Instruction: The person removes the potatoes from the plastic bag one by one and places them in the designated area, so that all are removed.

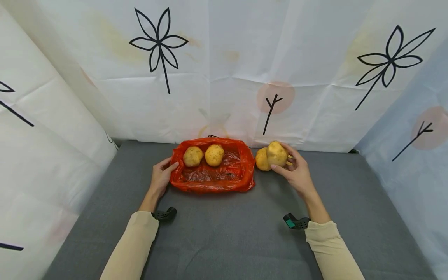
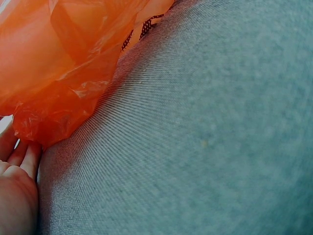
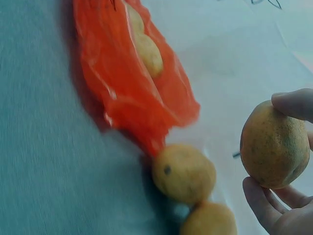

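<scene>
While R fingers [image 1: 290,148] hold potato [image 1: 276,154], L fingers [image 2: 32,159] pinch red bag [image 1: 210,187], 2 loose potatoes [image 3: 185,175] nr it, drape [image 1: 224,93] behind.

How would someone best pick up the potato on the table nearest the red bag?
Probably from above, gripping that potato round its widest part, thumb on the near side and fingers on the far side. It is roundish with no handle, and the red bag on its left and another potato on its right leave little finger room there.
</scene>
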Available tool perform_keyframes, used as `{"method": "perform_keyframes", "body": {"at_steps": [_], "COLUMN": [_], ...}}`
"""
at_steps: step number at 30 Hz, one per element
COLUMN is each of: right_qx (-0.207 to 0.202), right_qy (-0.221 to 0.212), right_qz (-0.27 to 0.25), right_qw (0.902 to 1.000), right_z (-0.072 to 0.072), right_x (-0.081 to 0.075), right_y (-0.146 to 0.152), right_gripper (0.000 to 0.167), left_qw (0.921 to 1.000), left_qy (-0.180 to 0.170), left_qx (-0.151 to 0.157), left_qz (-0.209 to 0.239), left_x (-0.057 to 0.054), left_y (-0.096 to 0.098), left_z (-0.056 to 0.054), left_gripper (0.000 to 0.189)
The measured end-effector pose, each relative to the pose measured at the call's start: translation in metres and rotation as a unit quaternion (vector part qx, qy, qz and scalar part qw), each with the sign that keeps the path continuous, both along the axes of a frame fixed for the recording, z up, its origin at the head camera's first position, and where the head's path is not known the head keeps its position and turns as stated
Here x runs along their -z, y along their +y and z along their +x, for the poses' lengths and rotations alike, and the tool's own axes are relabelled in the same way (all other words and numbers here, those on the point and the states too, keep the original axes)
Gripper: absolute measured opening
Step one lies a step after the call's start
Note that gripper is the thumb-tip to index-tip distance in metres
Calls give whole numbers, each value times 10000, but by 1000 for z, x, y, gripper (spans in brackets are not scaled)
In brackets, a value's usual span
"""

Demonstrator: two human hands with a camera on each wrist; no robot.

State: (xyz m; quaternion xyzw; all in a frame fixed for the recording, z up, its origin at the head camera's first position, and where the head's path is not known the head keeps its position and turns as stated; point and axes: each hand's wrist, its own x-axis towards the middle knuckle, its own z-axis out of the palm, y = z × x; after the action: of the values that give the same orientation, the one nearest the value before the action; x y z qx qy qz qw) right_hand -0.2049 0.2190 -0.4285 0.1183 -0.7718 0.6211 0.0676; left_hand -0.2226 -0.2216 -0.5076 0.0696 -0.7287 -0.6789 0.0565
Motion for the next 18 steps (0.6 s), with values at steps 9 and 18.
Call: {"method": "perform_keyframes", "body": {"at_steps": [9,18], "right_qx": [442,834], "right_qy": [-58,-315], "right_qz": [33,-407], "right_qw": [9990,9952], "right_z": [4,2], "right_x": [2,17], "right_y": [38,69], "right_gripper": [76,77], "left_qw": [10000,10000], "left_qy": [2,2], "left_qx": [51,29], "left_qz": [-18,-23], "left_x": [1,1], "left_y": [1,1], "left_z": [0,0], "left_gripper": [44,43]}}
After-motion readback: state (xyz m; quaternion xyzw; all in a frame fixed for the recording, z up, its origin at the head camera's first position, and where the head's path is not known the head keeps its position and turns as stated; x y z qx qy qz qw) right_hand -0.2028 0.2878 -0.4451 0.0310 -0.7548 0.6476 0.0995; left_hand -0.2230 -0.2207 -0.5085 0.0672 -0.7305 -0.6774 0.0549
